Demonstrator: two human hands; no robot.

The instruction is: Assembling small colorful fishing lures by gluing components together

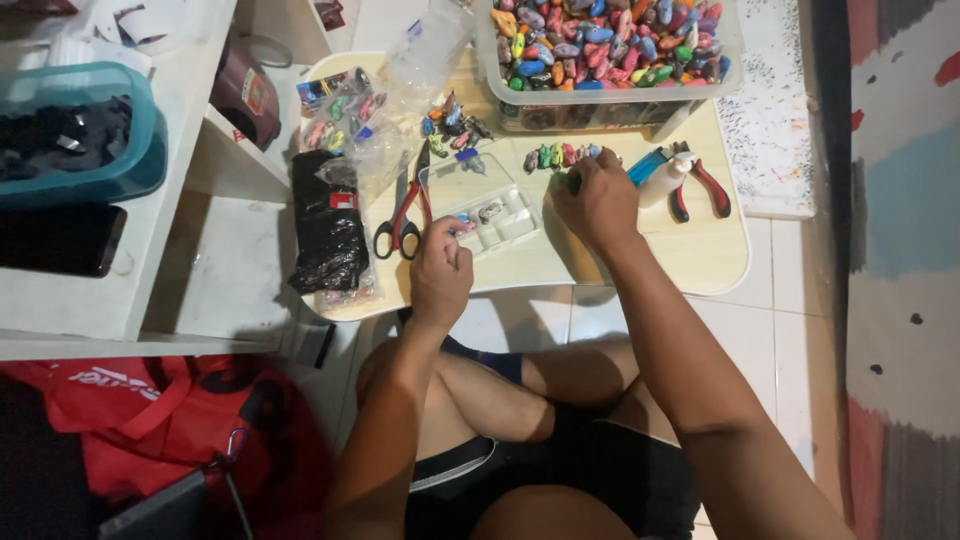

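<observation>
My left hand (pixel 440 268) rests at the near edge of a small pale wooden table (pixel 700 262), its fingers closed on a tiny coloured piece beside a clear compartment tray (pixel 502 222). My right hand (pixel 598 200) is closed on a small green piece at the end of a short row of coloured pieces (pixel 560 155). Red-handled scissors (pixel 404 220) lie just left of my left hand.
A clear tub of several coloured pieces (pixel 605 45) stands at the table's back. Red pliers (pixel 700 185), a blue lighter (pixel 647 165) and a white glue bottle (pixel 664 182) lie right of my right hand. Plastic bags (pixel 330 230) sit left. A white shelf (pixel 120 290) with a teal bin (pixel 75 135) is further left.
</observation>
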